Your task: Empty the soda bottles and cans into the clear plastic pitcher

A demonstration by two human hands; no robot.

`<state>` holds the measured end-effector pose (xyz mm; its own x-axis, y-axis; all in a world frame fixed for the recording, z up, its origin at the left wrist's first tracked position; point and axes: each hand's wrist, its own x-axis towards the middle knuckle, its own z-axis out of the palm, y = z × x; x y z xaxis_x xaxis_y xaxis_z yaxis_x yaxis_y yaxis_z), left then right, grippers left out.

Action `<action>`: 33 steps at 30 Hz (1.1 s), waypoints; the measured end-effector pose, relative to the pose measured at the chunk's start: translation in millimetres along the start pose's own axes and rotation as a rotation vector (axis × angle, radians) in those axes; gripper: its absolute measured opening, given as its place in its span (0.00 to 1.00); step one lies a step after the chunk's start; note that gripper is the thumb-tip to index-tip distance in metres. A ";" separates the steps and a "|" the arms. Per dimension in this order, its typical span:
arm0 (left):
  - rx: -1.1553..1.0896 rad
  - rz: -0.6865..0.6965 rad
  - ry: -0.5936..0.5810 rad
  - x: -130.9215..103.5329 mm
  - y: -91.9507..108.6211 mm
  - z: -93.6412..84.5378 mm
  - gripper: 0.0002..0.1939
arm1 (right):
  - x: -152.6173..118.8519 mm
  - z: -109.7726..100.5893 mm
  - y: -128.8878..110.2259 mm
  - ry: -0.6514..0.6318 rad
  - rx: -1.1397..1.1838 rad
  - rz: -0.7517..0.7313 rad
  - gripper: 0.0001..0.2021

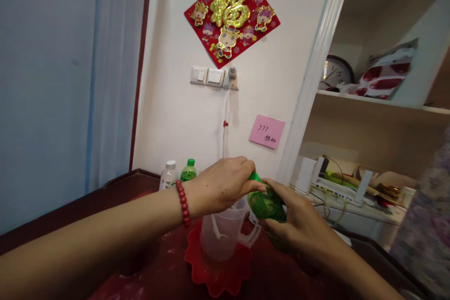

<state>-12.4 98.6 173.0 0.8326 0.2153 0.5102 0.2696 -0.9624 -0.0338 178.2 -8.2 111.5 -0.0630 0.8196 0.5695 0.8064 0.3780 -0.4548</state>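
My right hand [293,213] is wrapped round a green bottle [265,204], which tilts toward the left. The fingers of my left hand [225,183] close on the bottle's green cap [255,177]; a red bead bracelet circles that wrist. Below my hands stands a translucent plastic pitcher [221,234] with its handle to the right. It rests on a red scalloped tray [218,274]. My left hand hides part of the pitcher's rim. Behind my left wrist are a second green bottle [189,171] with a green cap and a clear bottle [169,174] with a white cap.
The dark red table [140,225] reaches the wall. A white router [337,187] and cables crowd the shelf unit at right, with a clock [335,72] above. A pink note [267,131] and a red decoration [232,14] hang on the wall. A curtain [110,79] hangs at left.
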 end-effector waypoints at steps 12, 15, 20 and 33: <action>-0.239 0.092 0.038 -7.5 -7.7 -1.7 0.15 | 10.2 -2.1 -6.8 0.021 -0.006 0.017 0.30; -0.254 0.123 0.002 -8.1 -10.8 -5.3 0.18 | 9.3 -0.9 -4.4 0.021 -0.015 0.006 0.32; -0.164 0.040 -0.012 -5.6 -10.9 -10.7 0.08 | 9.2 1.8 0.8 0.040 -0.059 -0.018 0.33; -0.134 -0.258 0.194 -5.2 -30.9 -6.9 0.29 | 16.8 -1.2 13.3 0.007 -0.308 -0.044 0.36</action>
<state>-28.4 126.1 177.4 0.6346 0.4311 0.6414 0.3825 -0.8964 0.2240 188.6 10.0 115.8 -0.0990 0.8018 0.5894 0.9433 0.2641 -0.2009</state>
